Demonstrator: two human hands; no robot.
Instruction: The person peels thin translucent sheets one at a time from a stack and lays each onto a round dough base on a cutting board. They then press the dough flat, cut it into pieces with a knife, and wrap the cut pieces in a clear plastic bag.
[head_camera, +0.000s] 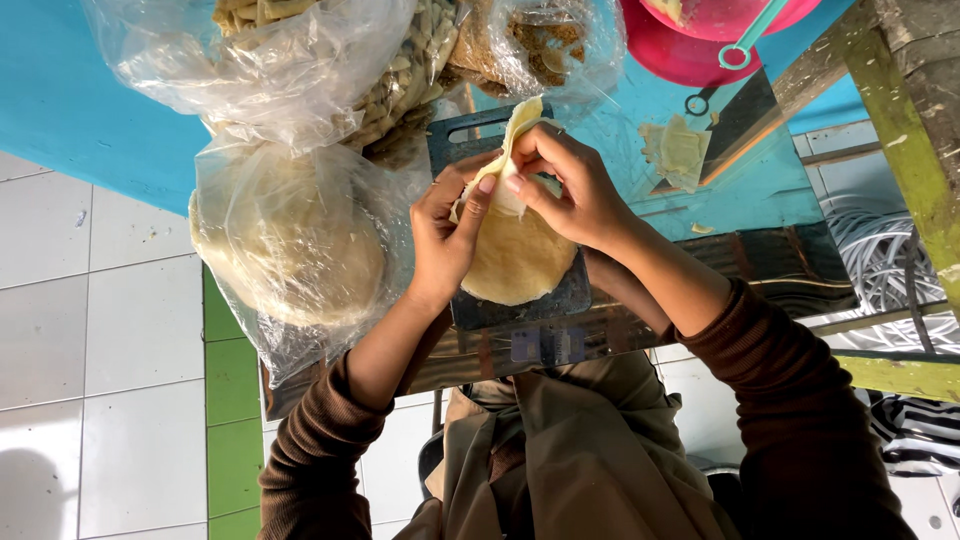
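A thin, pale round wrapper sheet (515, 255) lies over a dark cutting board (520, 305) in the middle. My left hand (445, 235) pinches the sheet's upper edge from the left. My right hand (570, 185) grips the same folded edge from the right, lifting a flap up. Both thumbs and fingertips meet at the fold. The part of the sheet under my fingers is hidden.
A clear bag of stacked round wrappers (290, 240) lies to the left, and bags of rolled snacks (395, 75) sit behind it. Pink bowls (700, 40) and a small pile of wrapper scraps (675, 150) are at the back right on the blue table (760, 185).
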